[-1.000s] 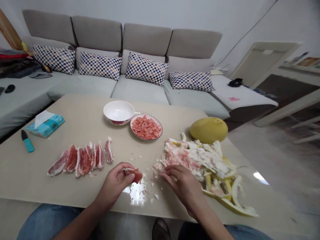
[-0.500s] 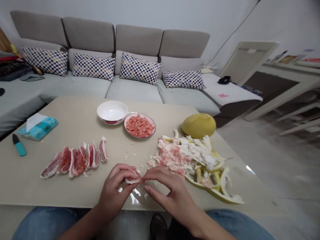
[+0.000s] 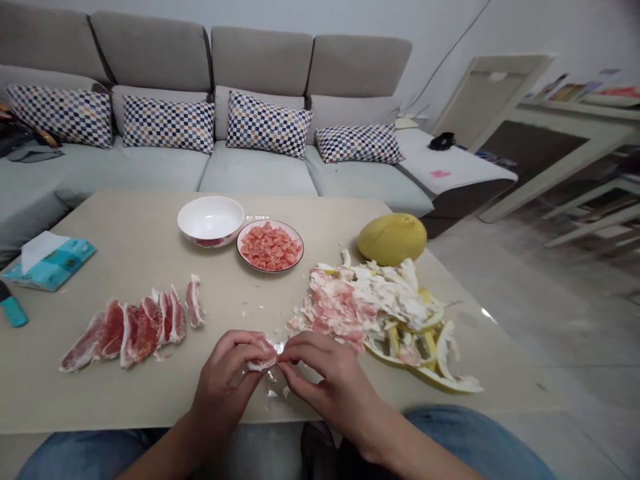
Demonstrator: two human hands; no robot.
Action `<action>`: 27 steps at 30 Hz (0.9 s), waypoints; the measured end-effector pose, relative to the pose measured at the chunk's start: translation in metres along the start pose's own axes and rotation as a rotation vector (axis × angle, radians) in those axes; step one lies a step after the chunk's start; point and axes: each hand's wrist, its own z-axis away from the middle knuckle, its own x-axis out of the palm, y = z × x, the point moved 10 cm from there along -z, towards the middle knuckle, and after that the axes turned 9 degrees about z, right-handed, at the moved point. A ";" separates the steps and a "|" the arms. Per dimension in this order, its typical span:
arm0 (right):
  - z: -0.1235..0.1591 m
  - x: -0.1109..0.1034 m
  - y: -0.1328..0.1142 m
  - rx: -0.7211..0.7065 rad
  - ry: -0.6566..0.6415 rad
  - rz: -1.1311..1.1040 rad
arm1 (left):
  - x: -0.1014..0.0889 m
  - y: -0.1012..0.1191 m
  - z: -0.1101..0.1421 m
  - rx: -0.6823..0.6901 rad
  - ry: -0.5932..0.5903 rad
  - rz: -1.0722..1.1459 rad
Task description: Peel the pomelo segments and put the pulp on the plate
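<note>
My left hand (image 3: 223, 377) is closed around a pink pomelo segment (image 3: 263, 359) with whitish membrane on it, just above the table near its front edge. At the segment's right end, the thumb and fingers of my right hand (image 3: 337, 380) pinch its edge. Left of my hands lies a row of several pomelo segments (image 3: 135, 328) with membrane still around them. Beyond my hands, a dark-rimmed plate (image 3: 301, 257) carries a heap of peeled pink pulp (image 3: 270, 245). A pile of torn membrane and pith (image 3: 345, 310) lies to the right, partly over yellow rind (image 3: 430, 380).
An uncut yellow pomelo (image 3: 393, 239) sits at the table's (image 3: 125, 233) right rear. A white bowl (image 3: 211, 217) stands beside the plate. Far left are a blue tissue pack (image 3: 57, 265) and a teal-handled knife (image 3: 14, 311). Behind the table runs a sofa (image 3: 260, 179) with checked cushions.
My right thumb and fingers have closed in on the segment's end. The camera view has shifted, so the table things appear further left. My left hand keeps its hold.
</note>
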 end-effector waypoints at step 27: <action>0.007 0.012 0.018 0.078 -0.091 -0.126 | 0.007 -0.011 -0.002 -0.093 -0.053 0.044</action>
